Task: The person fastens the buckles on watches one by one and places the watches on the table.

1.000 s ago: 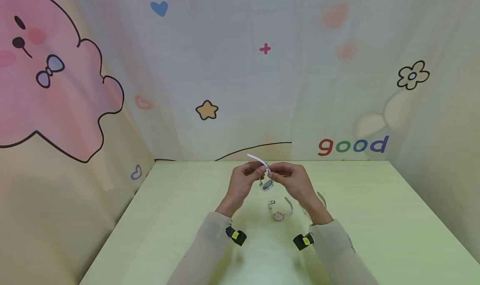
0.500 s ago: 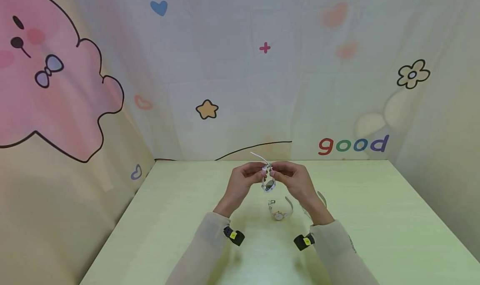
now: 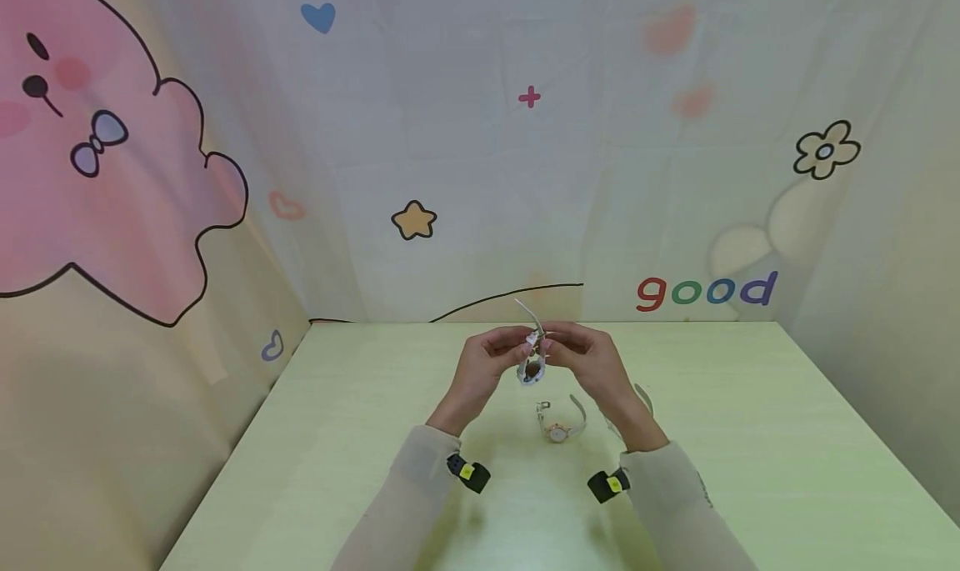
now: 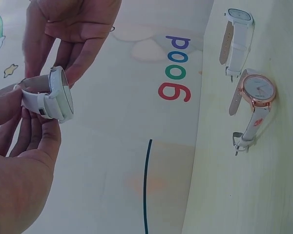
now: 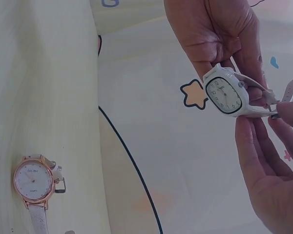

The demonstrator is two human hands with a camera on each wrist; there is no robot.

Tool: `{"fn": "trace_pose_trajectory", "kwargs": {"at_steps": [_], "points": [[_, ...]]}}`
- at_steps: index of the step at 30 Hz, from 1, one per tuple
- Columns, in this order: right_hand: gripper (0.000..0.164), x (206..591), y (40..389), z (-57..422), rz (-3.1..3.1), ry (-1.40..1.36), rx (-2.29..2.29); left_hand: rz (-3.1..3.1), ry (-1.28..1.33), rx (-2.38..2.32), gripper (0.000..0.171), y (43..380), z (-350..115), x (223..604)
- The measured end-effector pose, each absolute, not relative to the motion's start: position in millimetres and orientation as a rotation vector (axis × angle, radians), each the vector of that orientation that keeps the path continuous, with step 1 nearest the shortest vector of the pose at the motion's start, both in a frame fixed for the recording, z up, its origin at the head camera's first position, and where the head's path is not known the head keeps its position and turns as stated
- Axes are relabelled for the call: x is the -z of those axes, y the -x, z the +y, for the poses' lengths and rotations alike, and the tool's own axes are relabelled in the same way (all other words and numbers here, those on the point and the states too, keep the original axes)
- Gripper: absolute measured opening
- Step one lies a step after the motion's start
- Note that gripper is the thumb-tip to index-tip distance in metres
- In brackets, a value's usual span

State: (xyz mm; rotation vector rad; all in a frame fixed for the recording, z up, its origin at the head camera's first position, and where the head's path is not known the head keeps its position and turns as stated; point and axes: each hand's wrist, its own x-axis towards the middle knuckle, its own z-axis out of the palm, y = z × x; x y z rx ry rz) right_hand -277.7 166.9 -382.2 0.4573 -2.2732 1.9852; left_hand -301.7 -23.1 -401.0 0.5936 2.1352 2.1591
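Observation:
Above the table, both hands hold a white wristwatch by its strap, the case hanging below the fingers. My left hand pinches the strap from the left; my right hand grips it near the buckle. The right wrist view shows a rounded-square dial with a black ring. The strap is bent into a loop, and its free end sticks out past the buckle. Fingers partly cover the buckle.
On the table below lies a rose-gold watch with a pale strap. Another white-strapped watch lies beside it, partly behind the right forearm in the head view. A printed curtain hangs at the table's back edge.
The strap's free end has swung from pointing left to standing more upright, and the watch case has turned slightly. Both hands have drawn close around the buckle; the table watches have not moved.

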Motion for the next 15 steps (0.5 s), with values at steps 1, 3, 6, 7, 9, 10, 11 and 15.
{"fn": "trace_pose_trajectory", "kwargs": {"at_steps": [1, 3, 6, 7, 9, 10, 11, 15], "points": [[0.033, 382.0, 277.7, 166.9, -2.265, -0.467, -1.994, 2.136, -0.592, -2.158, 0.029, 301.5, -23.1, 400.8], [0.034, 381.8, 277.9, 166.6, -2.254, -0.478, -1.999, 2.133, -0.602, -2.158, 0.029, 301.1, -22.9, 400.4], [0.037, 382.2, 278.9, 166.0, -2.257, -0.455, -1.992, 2.126, -0.615, -2.156, 0.029, 300.5, -22.5, 400.2], [0.038, 382.4, 279.4, 166.0, -2.262, -0.445, -1.986, 2.127, -0.617, -2.154, 0.029, 300.5, -22.4, 400.3], [0.039, 382.7, 280.2, 165.5, -2.269, -0.412, -1.983, 2.128, -0.616, -2.152, 0.029, 300.4, -22.0, 400.5], [0.039, 383.0, 280.7, 165.4, -2.272, -0.400, -1.980, 2.129, -0.615, -2.151, 0.030, 300.5, -21.8, 400.8], [0.039, 383.1, 281.1, 165.3, -2.277, -0.387, -1.975, 2.130, -0.614, -2.149, 0.030, 300.7, -21.6, 401.1], [0.038, 383.9, 281.7, 165.2, -2.280, -0.361, -1.975, 2.115, -0.605, -2.138, 0.029, 301.2, -21.5, 402.1]]}}
